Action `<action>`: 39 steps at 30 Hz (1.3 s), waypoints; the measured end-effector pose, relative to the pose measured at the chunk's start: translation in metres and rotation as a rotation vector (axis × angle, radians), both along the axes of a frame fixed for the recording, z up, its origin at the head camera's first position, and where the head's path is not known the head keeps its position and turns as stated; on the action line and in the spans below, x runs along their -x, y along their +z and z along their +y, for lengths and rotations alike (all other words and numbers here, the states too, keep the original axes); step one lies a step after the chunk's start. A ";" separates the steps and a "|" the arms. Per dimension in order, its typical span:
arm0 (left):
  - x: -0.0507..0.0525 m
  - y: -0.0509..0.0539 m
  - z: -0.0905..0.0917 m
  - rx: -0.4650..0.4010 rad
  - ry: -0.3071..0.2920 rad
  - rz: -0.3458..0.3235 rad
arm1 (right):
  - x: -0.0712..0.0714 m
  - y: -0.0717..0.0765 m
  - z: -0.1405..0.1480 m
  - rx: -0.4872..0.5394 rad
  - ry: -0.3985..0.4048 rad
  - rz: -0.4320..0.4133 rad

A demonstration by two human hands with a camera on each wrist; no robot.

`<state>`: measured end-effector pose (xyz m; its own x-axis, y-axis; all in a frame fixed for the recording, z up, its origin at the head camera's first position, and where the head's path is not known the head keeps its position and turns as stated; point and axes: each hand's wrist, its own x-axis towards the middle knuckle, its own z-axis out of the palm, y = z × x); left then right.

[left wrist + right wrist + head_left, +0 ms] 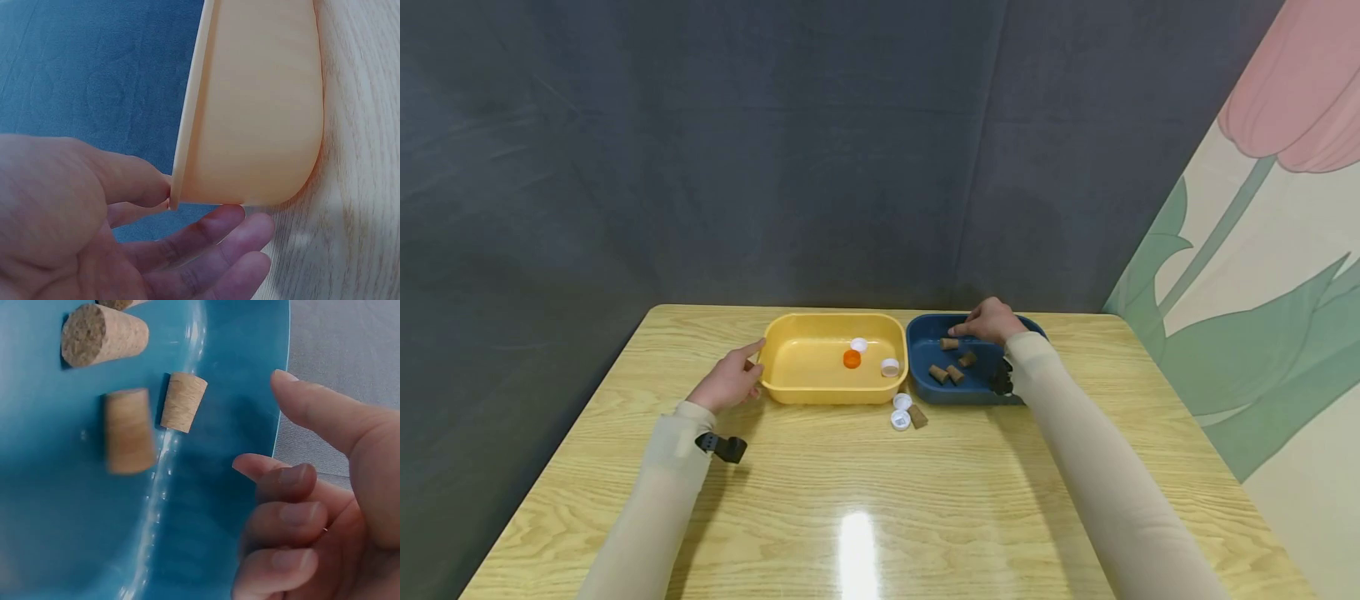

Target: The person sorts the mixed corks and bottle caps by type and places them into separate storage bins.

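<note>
While the left hand (727, 379) touches the left end of the yellow plastic tub (827, 396) with thumb and forefinger, its grip is loosely spread, and whether it pinches the rim I cannot tell. Just right of the yellow tub stands a blue plastic tub (955, 398); over it hangs the right hand (990, 322), its grip well parted, thumb apart from half-curled fingers, with hold of nothing. Four tapered corks (937, 375) are in the blue tub, one blurred in the right wrist view. Inside the yellow tub, toward its right end, sit an orange bottle cap (852, 358) and two white bottle caps (890, 367). On the wooden desk (805, 483), near the yellow tub's front right corner, lie two more white caps (900, 420) and a fifth cork (918, 417). Behind the yellow tub hangs a dark curtain (820, 167).
</note>
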<state>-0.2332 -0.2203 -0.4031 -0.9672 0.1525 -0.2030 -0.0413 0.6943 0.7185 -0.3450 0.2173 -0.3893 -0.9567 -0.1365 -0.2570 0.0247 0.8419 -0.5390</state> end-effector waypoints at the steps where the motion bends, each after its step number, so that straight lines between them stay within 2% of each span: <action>1: 0.000 0.000 0.000 -0.002 0.000 0.000 | 0.000 0.000 0.000 0.002 -0.001 -0.002; 8: 0.000 0.000 -0.001 -0.012 0.001 0.004 | -0.006 0.003 -0.003 0.039 0.018 0.013; 16: 0.000 0.000 0.000 -0.002 0.008 -0.011 | -0.024 0.004 -0.009 0.140 0.103 0.034; 21: 0.002 -0.001 -0.002 0.002 0.008 -0.012 | -0.043 0.009 -0.014 0.169 0.147 0.077; 29: 0.004 -0.001 -0.002 0.006 0.001 -0.012 | -0.076 0.018 -0.023 0.254 0.240 0.088; 33: 0.003 -0.001 -0.002 0.002 -0.003 -0.012 | -0.093 0.018 -0.029 0.270 0.289 0.089; 39: 0.002 0.000 -0.001 -0.001 -0.001 -0.015 | -0.121 0.005 -0.043 0.327 0.349 0.015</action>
